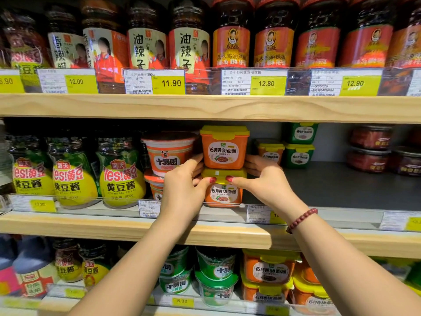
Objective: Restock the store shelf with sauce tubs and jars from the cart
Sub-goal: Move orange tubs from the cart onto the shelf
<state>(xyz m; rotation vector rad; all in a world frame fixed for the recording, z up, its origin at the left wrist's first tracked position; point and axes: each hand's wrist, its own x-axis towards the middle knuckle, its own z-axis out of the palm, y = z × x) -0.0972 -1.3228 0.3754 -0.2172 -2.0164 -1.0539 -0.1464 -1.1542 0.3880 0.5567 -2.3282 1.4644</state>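
Glossy plastic orange tubs [224, 153]; pale matt wood shelf edge [205, 107]; glass jars [230, 30].

This is a grocery shop aisle. Light wooden shelves [205, 108] cross the frame in tiers. They carry rows of identical glass sauce jars with red labels [230, 46] along the top and orange plastic tubs with yellow lids [224, 149] at centre. Yellow-and-white price tags [168, 83] line each shelf edge.

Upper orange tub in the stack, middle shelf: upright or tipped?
Upright. The upper orange tub has its yellow lid on top and label level, sitting squarely on the lower tub, which the left hand and right hand grip.
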